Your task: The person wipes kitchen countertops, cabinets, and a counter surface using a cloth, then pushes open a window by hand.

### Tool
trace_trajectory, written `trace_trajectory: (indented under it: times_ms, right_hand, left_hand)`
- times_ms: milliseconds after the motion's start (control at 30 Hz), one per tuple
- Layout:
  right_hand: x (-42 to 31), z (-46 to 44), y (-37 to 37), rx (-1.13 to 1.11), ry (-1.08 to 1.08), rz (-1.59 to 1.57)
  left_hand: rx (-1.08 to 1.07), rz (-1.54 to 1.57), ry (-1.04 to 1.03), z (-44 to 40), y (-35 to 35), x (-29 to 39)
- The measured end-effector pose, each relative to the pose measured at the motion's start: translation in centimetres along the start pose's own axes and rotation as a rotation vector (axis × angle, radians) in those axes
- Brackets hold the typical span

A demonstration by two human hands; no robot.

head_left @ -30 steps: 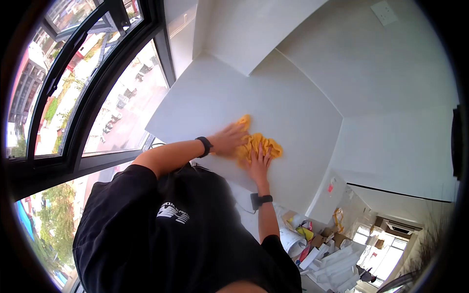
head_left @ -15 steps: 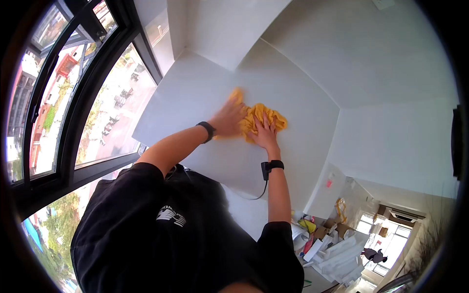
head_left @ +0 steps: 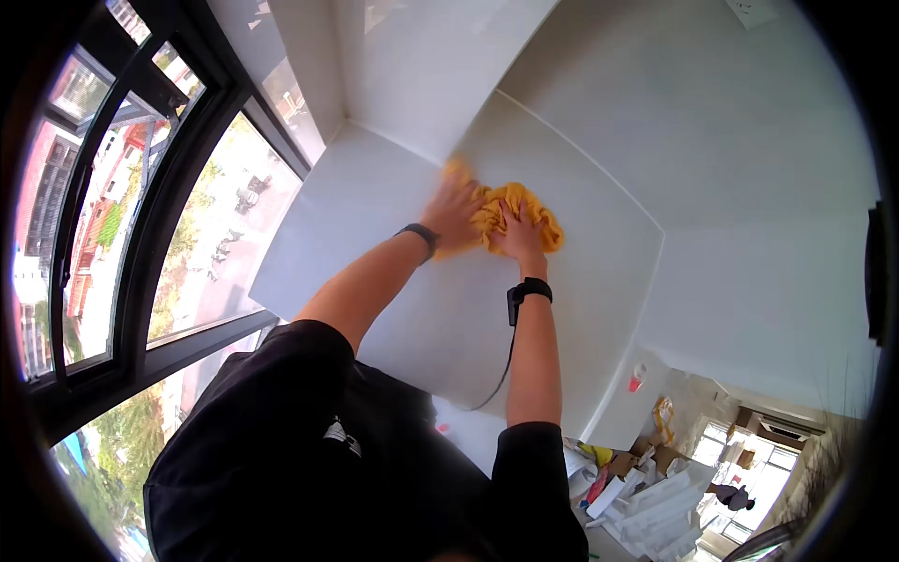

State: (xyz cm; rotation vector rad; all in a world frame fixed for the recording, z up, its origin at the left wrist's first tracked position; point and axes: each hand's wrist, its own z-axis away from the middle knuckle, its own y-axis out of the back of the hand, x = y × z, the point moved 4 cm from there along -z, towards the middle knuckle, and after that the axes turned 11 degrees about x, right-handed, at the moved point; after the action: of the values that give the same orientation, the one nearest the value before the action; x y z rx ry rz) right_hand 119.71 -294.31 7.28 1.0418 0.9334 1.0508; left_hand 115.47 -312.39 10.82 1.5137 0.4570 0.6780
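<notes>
Can see a yellow cloth [head_left: 536,214], bunched up on the white tabletop [head_left: 599,300]. Runs long from left to right on a slant, with the left end poking away from the body and the right end a bit nearer to the body. Looks blurry at the left end, so hard to say just where to find the edge.

Can see the left hand [head_left: 451,214] on the left part of the cloth, laid down flat, with fingers stretched out and a little apart, as best as can be told through the blur. Can see the right hand [head_left: 521,238] on the right part of the cloth, with fingers spread over the folds, not curled into a fist. Can spot a black cord [head_left: 511,361] on the body's side of the cloth.

To the left of the cloth, can see big windows [head_left: 211,234] in black frames. To the right of the cloth, can see a plain white wall [head_left: 749,300]. Farther right of the cloth and nearer the body, can see a messy pile of boxes and white sheets [head_left: 660,496].
</notes>
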Motion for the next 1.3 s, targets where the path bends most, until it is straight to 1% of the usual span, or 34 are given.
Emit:
trace_trajectory:
  times_ms: [33,133,233,333,433,500,567,600,733,833,933,1033,1200,1300]
  right_hand:
    - [0.5,-0.9,0.0,0.000,0.007,-0.008]
    - [1.1,-2.7,0.8,-0.005,0.011,-0.021]
    - [1.0,-3.9,2.7,-0.017,-0.009,-0.024]
    - [1.9,-5.7,3.0,-0.016,-0.009,-0.029]
    - [3.7,-8.2,2.3,0.020,0.006,-0.044]
    - [4.4,-9.7,2.2,0.054,0.020,-0.066]
    - [4.6,-10.6,2.9,0.039,0.012,-0.054]
    - [3.4,-10.4,5.0,-0.026,-0.013,-0.023]
    - [3.9,-12.6,6.2,-0.048,-0.010,-0.002]
    - [4.8,-14.6,6.5,-0.022,0.018,0.032]
    - [5.7,-16.0,6.4,0.005,0.057,0.042]
    - [5.3,-16.5,7.8,0.000,0.065,0.027]
    - [6.1,-17.7,8.1,-0.007,0.012,0.028]
    - [7.0,-18.5,7.6,0.003,0.025,0.078]
  left_hand:
    - [-0.012,-0.026,-0.004,-0.6,0.2,-0.2]
    - [0.224,0.048,0.021,-2.7,-2.4,-1.0]
    - [0.135,0.070,0.061,-4.6,-2.5,-1.5]
    - [0.124,0.037,0.089,-6.7,-4.4,-2.0]
    - [0.047,-0.078,0.087,-8.5,-4.0,-2.2]
    - [0.033,-0.093,0.097,-9.3,-3.5,-2.2]
    - [0.017,-0.095,0.095,-10.2,-3.3,-2.5]
    - [0.007,-0.090,0.089,-10.7,-3.4,-2.7]
    - [-0.046,-0.066,0.114,-12.8,-3.1,-3.1]
    - [0.195,0.030,0.130,-14.4,-4.2,-3.5]
    - [0.256,0.048,0.167,-15.5,-4.3,-3.4]
    - [0.244,0.047,0.166,-16.4,-3.7,-3.3]
    - [0.241,0.095,0.187,-18.0,-3.4,-3.5]
    - [0.248,0.101,0.217,-19.4,-3.6,-3.6]
